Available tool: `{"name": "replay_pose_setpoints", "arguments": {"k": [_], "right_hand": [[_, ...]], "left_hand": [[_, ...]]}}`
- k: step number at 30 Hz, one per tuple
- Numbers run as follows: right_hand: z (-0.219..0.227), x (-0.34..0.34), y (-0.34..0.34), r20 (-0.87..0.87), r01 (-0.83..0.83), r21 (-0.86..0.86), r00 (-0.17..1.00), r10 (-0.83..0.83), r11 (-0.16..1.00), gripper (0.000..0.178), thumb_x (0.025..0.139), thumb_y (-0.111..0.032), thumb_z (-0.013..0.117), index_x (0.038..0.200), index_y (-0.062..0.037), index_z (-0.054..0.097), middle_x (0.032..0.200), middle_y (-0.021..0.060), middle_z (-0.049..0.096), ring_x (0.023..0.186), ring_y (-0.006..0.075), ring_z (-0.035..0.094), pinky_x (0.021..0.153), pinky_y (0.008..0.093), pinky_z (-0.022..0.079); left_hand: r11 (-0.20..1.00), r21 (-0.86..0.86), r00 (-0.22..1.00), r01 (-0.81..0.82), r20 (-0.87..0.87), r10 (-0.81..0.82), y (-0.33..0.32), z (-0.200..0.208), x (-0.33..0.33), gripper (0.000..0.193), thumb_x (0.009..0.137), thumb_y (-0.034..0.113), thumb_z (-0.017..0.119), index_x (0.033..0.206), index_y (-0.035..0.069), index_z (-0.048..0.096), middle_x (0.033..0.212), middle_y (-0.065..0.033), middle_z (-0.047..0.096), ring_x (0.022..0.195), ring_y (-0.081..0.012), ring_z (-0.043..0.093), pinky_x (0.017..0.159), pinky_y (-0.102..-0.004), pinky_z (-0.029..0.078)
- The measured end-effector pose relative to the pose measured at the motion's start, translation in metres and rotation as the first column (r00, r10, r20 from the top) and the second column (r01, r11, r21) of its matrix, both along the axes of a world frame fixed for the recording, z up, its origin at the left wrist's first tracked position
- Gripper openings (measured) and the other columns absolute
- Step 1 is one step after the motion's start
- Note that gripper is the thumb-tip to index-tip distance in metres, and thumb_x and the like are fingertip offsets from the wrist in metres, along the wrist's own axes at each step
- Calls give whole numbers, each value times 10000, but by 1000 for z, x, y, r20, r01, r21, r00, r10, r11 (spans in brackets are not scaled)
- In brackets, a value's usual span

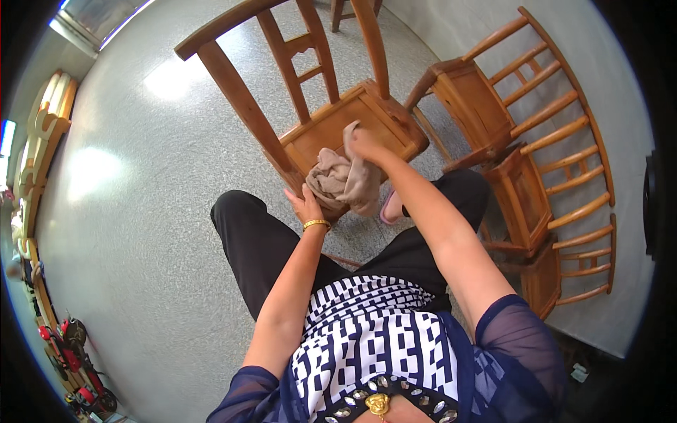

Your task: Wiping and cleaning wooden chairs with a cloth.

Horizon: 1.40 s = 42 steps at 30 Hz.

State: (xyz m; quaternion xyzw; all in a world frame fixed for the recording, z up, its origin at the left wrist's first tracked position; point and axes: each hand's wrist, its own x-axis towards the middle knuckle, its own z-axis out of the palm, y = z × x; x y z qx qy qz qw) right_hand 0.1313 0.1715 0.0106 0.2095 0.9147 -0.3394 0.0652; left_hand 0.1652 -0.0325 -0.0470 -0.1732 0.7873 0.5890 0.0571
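Observation:
A bunched beige cloth [343,178] lies over the near part of the seat of a wooden chair [352,121], which stands in front of my knees. My right hand [364,143] is closed on the cloth's upper right part, lifting a fold of it above the seat. On the left, my left hand [306,207] rests against the near left corner of the seat beside the cloth, its thumb and fingers apart. A yellow bracelet [316,224] circles that wrist. The cloth covers the seat's front edge.
Several more wooden chairs [518,201] stand in a row along the grey wall [606,99] on the right. Speckled grey floor [155,233] spreads to the left. Long wooden furniture [46,134] lines the far left, with a red and black wheeled object [76,363] below it.

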Motion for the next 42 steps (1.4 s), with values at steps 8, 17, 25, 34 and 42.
{"name": "replay_pose_setpoints", "arguments": {"k": [8,17,25,34,42], "right_hand": [[29,-73,33,-43,381,224,923,-381,897,262,800,-156,454,953,9,589,1049,219,573,950,357,565,823,429,453],[-8,-93,14,95,344,339,914,-395,876,318,849,-141,402,1041,79,526,1060,247,524,936,319,593,770,375,498],[8,-83,-25,93,278,210,949,-302,937,269,810,-143,433,932,17,611,991,222,600,940,334,587,815,408,467],[1,-62,-93,19,-114,271,993,114,956,153,735,-136,547,780,-26,643,853,181,634,811,307,625,688,392,498],[-11,-70,-59,-113,-264,-69,960,255,962,238,708,-220,530,840,-51,633,882,178,617,851,340,592,736,416,469]], "left_hand": [[956,-294,988,20,-138,-63,4,15,-10,593,868,298,436,1332,-9,234,1282,-272,361,1133,-413,402,938,-419,331],[953,-304,989,0,-144,-46,12,14,-10,557,869,298,440,1332,49,256,1236,-252,429,1103,-400,444,902,-414,354],[965,-258,997,32,-64,-50,13,18,-9,564,872,295,439,1330,25,251,1218,-263,443,1068,-419,461,881,-433,372],[964,-265,989,-4,-143,-35,12,13,-11,498,877,272,441,1319,106,285,1155,-226,508,1018,-397,510,829,-420,398],[965,-263,989,5,-139,-42,10,5,-12,495,880,268,409,1322,89,275,1136,-259,505,958,-433,519,798,-455,404]]}}
